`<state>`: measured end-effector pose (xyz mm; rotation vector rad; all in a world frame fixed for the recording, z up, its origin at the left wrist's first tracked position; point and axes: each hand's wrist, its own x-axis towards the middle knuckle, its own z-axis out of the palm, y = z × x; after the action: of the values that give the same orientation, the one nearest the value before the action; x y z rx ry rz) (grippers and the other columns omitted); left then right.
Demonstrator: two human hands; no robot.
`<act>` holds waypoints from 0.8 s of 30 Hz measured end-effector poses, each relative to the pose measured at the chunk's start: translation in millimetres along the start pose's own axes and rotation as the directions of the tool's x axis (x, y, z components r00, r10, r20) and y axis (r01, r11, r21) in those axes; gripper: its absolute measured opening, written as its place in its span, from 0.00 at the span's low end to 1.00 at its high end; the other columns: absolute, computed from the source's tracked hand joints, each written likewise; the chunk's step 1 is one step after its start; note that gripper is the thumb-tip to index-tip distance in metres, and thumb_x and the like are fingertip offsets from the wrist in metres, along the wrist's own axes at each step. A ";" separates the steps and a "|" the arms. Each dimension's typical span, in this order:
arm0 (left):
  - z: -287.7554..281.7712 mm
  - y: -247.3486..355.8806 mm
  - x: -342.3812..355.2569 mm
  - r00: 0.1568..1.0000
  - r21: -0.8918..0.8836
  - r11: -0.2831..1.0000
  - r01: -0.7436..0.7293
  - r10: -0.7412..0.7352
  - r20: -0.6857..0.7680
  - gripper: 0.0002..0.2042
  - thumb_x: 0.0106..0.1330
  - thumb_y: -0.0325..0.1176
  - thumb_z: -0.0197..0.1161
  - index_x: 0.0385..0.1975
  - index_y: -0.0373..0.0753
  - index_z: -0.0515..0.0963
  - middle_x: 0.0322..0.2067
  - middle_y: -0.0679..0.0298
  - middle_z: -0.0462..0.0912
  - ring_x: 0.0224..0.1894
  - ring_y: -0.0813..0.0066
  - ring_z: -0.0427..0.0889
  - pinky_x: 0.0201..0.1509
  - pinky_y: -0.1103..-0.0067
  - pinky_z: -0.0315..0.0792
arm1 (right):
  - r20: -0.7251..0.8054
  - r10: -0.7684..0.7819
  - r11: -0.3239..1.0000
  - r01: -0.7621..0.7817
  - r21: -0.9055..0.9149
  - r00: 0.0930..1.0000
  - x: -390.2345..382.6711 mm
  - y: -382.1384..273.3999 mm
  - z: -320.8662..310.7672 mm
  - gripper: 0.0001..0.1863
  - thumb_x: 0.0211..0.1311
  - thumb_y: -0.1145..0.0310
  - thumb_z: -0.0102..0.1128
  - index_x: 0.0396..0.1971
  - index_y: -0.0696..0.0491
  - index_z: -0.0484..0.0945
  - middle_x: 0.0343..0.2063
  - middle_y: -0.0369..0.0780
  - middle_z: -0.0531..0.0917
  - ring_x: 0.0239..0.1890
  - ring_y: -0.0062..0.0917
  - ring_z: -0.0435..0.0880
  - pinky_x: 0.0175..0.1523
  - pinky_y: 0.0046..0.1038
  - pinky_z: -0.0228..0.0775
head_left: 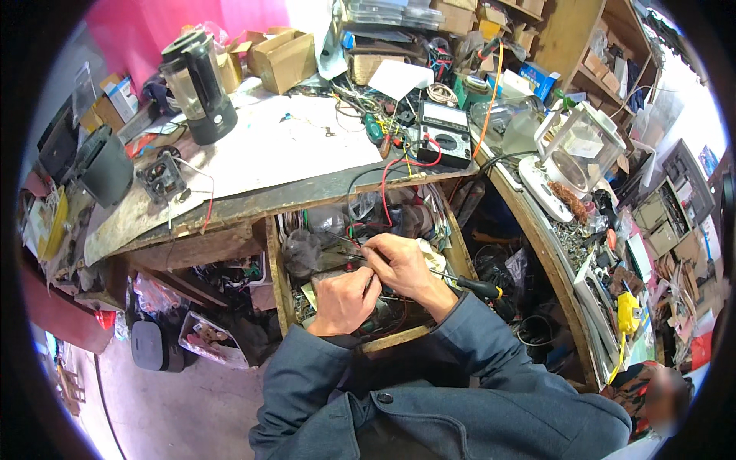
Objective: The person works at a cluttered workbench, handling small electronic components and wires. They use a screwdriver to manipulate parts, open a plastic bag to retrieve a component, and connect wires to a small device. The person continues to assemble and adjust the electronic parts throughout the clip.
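Over an open wooden drawer my two hands meet, fingers bent and closed. My left hand is in a pinch close against my right hand, which is also curled. A thin, dark, stick-like piece points up and left from the fingertips; what exactly they grip is hidden. Past my right wrist lies a screwdriver with a black and yellow handle. Its shaft runs behind that hand, and I cannot tell whether the hand holds it. Clear plastic bags and small parts fill the drawer.
On the bench above, an analog multimeter trails a red lead into the drawer. A blender stands at the left beside a small fan-like unit. To the right are a clear jug and a yellow tool.
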<state>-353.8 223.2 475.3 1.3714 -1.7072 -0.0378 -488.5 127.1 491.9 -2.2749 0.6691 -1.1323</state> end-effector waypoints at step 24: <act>-4.7 -10.0 3.0 0.991 -0.008 0.999 0.035 -0.036 -0.132 0.06 0.63 0.32 0.67 0.29 0.37 0.81 0.20 0.54 0.82 0.23 0.54 0.83 0.25 0.68 0.74 | 0.111 0.070 0.417 0.071 -0.906 0.991 192.8 46.4 -77.3 0.09 0.53 0.67 0.64 0.30 0.57 0.85 0.29 0.51 0.86 0.34 0.44 0.87 0.40 0.40 0.79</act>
<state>-343.1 219.3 474.6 1.3695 -1.5718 0.0281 -458.9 -45.0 613.5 -3.1949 1.5280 -0.5960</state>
